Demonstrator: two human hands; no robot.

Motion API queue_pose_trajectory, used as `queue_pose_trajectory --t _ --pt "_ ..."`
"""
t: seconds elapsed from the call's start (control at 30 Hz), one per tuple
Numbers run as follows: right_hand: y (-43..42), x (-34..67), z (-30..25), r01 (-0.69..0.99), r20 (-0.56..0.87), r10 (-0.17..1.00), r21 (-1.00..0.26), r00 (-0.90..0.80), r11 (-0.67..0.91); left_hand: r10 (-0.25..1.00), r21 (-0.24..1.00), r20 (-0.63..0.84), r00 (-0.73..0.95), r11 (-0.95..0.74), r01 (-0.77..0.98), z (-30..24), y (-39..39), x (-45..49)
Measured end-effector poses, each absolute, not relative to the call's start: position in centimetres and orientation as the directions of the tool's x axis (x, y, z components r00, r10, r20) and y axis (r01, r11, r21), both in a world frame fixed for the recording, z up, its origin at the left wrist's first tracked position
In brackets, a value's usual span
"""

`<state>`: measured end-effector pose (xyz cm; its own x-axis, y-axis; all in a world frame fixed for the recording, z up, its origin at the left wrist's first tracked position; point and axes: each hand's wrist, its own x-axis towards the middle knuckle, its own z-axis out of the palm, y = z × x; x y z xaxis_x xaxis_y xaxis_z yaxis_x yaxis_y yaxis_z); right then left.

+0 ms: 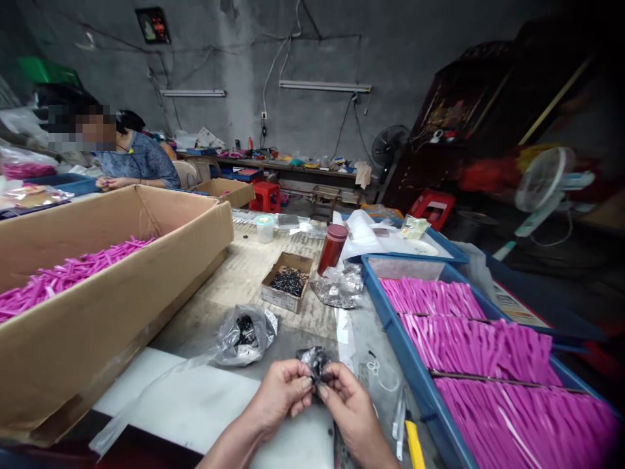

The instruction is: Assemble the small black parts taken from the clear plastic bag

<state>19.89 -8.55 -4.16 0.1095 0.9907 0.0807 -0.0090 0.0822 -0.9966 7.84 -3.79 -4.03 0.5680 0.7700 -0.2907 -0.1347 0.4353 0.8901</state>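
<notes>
My left hand [279, 394] and my right hand [349, 407] meet low in the middle of the view, both pinching a small clear plastic bag of dark little parts [315, 360] held just above the table. The fingers of each hand are closed on the bag's edge. Just to the left lies a second plastic bag of black parts [245, 334] on the table. Farther back sits a small cardboard box of black parts [288, 281].
A big cardboard box [122, 306] with pink sticks fills the left. A blue tray [415, 371] of pink sticks runs along the right. A red bottle [333, 249], a lidded cup [264, 228] and a yellow-handled tool [414, 443] stand nearby. Another person [131, 159] sits at far left.
</notes>
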Motion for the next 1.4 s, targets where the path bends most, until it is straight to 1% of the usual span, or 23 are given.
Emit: queue_pose_trajectory --t 0.17,0.3,0.47,0.67,0.97,1.13,1.27,1.33,1.4 --pt "-8.6 19.9 -4.0 -0.043 0.050 0.995 -0.998 0.080 0.054 0.764 0.899 -0.291 0.576 0.424 -0.108 -4.2 -3.7 7.8" --pt "-8.6 20.1 -3.5 -0.101 0.012 0.998 -0.995 0.054 0.018 0.760 0.916 -0.275 0.589 0.394 -0.080 -4.1 -3.8 7.7" --pt "-8.3 20.4 -3.2 -0.162 -0.052 0.999 -0.985 -0.010 -0.053 0.766 0.931 -0.259 0.588 0.360 -0.060 -4.0 -3.7 7.7" --pt "-8.0 20.7 -3.0 -0.217 -0.090 0.992 -0.970 -0.090 -0.107 0.768 0.941 -0.262 0.585 0.338 -0.023 -4.1 -3.7 7.6" --pt "-7.7 20.7 -3.4 -0.230 -0.074 0.990 -0.968 -0.117 -0.100 0.793 0.957 -0.267 0.547 0.283 0.056 -3.7 -3.6 7.5" --pt "-7.7 20.4 -3.5 -0.240 -0.084 0.990 -0.964 -0.116 -0.110 0.796 0.959 -0.261 0.546 0.277 0.055 -4.0 -3.5 7.5" --pt "-7.7 20.3 -3.7 -0.193 -0.073 0.996 -0.978 -0.053 -0.082 0.813 0.958 -0.256 0.523 0.284 0.028 -3.8 -2.7 7.3" --pt "-7.7 20.5 -4.2 -0.123 -0.058 0.998 -0.991 0.010 -0.057 0.851 0.963 -0.245 0.464 0.270 0.013 -3.5 -1.7 7.1" --pt "-7.7 20.7 -5.0 -0.020 -0.044 0.996 -0.999 0.080 -0.043 0.905 0.977 -0.206 0.372 0.211 0.028 -3.0 -0.3 6.9"
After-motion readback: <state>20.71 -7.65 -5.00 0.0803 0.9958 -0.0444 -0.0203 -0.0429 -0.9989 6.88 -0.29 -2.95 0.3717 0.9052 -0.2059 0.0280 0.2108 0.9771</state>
